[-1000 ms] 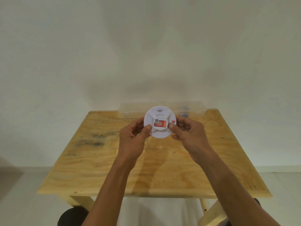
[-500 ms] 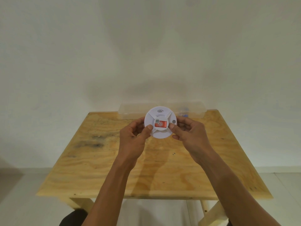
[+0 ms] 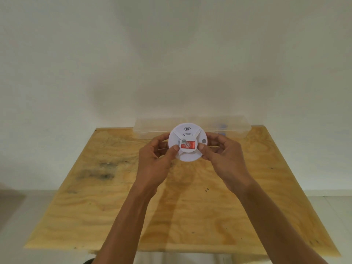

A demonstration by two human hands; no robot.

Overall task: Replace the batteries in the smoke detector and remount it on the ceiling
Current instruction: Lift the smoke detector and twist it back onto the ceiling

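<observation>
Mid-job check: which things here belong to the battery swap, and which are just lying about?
In the job:
round white plastic smoke detector
left hand and right hand, both holding it

Lying about:
clear plastic compartment box
plywood table

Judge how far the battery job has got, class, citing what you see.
Done: the smoke detector is off the ceiling. In hand: left hand and right hand grip its rim above the wooden table, its casing looking closed. Left: batteries, remounting.
</observation>
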